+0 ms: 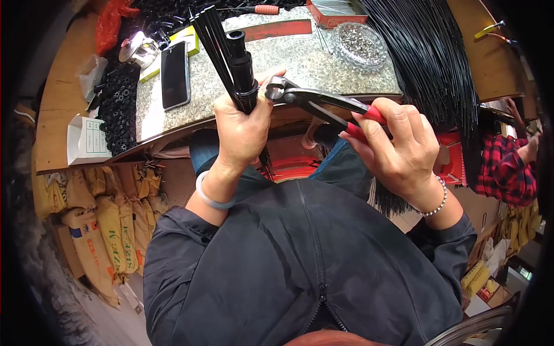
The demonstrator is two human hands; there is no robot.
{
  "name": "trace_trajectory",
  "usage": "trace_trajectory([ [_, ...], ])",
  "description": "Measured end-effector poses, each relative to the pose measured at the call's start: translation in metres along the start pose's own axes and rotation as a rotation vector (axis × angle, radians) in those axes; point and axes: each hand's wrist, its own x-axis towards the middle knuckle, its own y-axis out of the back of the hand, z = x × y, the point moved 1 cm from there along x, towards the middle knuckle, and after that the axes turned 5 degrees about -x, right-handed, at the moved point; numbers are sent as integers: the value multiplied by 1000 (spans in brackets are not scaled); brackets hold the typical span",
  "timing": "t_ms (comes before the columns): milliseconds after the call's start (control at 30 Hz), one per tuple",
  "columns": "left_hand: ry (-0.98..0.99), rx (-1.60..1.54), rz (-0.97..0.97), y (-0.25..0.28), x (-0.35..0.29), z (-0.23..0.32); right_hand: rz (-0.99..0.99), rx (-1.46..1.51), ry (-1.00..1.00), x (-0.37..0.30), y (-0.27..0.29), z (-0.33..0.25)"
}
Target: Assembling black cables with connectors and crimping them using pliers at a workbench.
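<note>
My left hand (pixel 242 130) is closed around a black umbrella frame (pixel 243 72), a bundle of thin rods beside a stepped tubular fitting, held upright above the table's front edge. My right hand (pixel 398 141) grips the red handles of a pair of end-cutting pincers (pixel 317 99). Their metal jaws meet the frame's right side, close to my left thumb and finger. Whatever small piece sits between the jaws is too small to make out. The lower part of the frame is hidden behind my left hand and wrist.
A phone (pixel 175 76) lies on the stone slab (pixel 288 55). A glass dish of small metal parts (pixel 360 46) stands far right, by a red box (pixel 336 12) and long black rods (pixel 424 52). A white carton (pixel 89 139) and black parts (pixel 120 115) are left. Another person's checked sleeve (pixel 502 170) shows right.
</note>
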Motion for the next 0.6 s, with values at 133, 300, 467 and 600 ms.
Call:
trace_trajectory([
  [133,5,16,1,0,0,0,10,-17,5,-1,0,-1],
  [300,34,-4,-16,-1,-5,3,-16,23,26,-7,-3,0],
  [467,-41,-84,-87,-4,-8,5,-669,1422,-468,-16,-4,-1],
  [600,-3,-38,-82,-6,-14,14,-1174,1920,-737,-15,-10,-15],
])
